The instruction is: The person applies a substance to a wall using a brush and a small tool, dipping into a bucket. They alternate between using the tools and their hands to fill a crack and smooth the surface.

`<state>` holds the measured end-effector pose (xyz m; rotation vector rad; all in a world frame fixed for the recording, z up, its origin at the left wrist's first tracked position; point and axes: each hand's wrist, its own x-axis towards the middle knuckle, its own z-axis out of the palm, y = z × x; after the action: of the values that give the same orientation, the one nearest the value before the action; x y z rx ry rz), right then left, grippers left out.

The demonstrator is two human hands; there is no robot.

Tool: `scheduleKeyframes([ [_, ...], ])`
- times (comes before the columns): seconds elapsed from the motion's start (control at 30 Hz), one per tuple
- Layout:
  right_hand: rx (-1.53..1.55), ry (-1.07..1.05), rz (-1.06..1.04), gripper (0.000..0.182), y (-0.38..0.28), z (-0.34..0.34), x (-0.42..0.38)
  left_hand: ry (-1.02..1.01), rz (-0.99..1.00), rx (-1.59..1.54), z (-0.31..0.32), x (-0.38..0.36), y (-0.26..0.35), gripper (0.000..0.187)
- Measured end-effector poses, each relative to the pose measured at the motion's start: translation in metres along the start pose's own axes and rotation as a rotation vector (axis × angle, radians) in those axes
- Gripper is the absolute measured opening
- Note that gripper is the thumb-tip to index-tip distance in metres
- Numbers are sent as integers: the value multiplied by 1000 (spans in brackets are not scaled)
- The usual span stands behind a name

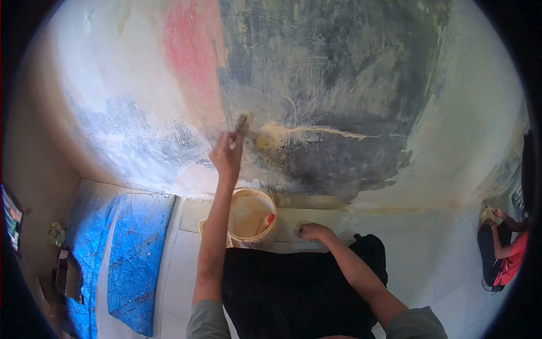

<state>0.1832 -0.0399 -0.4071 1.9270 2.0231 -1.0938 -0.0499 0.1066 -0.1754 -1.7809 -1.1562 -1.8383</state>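
My left hand [227,153] reaches up to the wall [361,73], its fingers closed around a small tan and dark tool [243,122] whose exact kind I cannot make out. The tool meets the wall beside a smear of yellowish paste [274,137] and a pale streak. Below stands a white bucket [273,233] with cream-coloured liquid or paste inside and a red-tipped handle [269,219] leaning in it. To the right of the bucket, my right hand [317,232] is curled low over the floor; anything in its fingers is too small to name.
A blue sheet [132,260] covers a panel at left. Beside it are a cardboard box [66,274] and a crumpled item [56,234]. At far right a person in a red top [512,257] sits near the wall. Pale tiles [420,265] cover the floor.
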Motion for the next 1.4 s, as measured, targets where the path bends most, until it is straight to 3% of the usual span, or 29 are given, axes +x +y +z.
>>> scheduleKeyframes([
  [0.2, -105, 3, -73, 47, 4, 3, 6, 207, -109, -113, -1, 83, 16, 8],
  [0.27, -73, -9, -4, 45, -13, -8, -10, 159, -83, -165, 8, 56, 15, 8],
  [0.37, -97, -25, -59, 45, 2, 1, 9, 27, -45, -173, 14, 4, 15, 9],
  [0.43, -98, -60, -15, 46, 0, -2, 5, 5, 10, -92, 4, 12, 9, 10],
  [0.5, -86, -101, 22, 47, 1, -2, 2, 126, -174, -79, 0, 39, 1, 10],
  [0.63, -63, -33, -25, 48, 2, 0, 9, 313, -286, -147, 8, 65, -8, 10],
  [0.7, -41, -32, -40, 48, 0, -1, 6, 238, -41, -124, 15, 44, 8, 11],
  [0.8, -27, 25, -95, 47, 1, -3, 2, -112, 222, -93, 8, 8, 15, 13],
  [0.83, -1, 7, -66, 47, 2, -3, 2, -115, 219, -95, 5, 12, 11, 13],
  [0.93, 15, -42, -14, 45, 0, -2, 3, 128, -176, -17, -1, 48, -8, 8],
  [0.97, -10, -64, 9, 45, -1, -4, 3, 128, -174, -15, 2, 51, -7, 8],
  [1.03, -6, -50, -21, 44, 6, 4, 13, 225, -120, -98, 12, 52, 0, 7],
  [1.1, -3, -39, -54, 44, 10, 5, 17, -10, 40, -202, 12, 32, 11, 6],
  [1.17, 43, 67, -85, 41, 1, 2, 3, -189, 255, -112, 0, 29, 15, 7],
  [1.23, 48, 39, -51, 41, -8, -7, -9, -89, 27, 58, -2, 50, -2, 9],
  [1.27, 55, 13, -15, 40, -10, -8, -14, 155, -87, -50, -2, 65, -8, 8],
  [1.37, 8, -48, -16, 42, -10, -11, -11, 236, -126, -125, 8, 67, 5, 7],
  [1.4, 1, -48, -21, 42, -11, -13, -10, 125, -10, -144, 10, 55, 7, 7],
])
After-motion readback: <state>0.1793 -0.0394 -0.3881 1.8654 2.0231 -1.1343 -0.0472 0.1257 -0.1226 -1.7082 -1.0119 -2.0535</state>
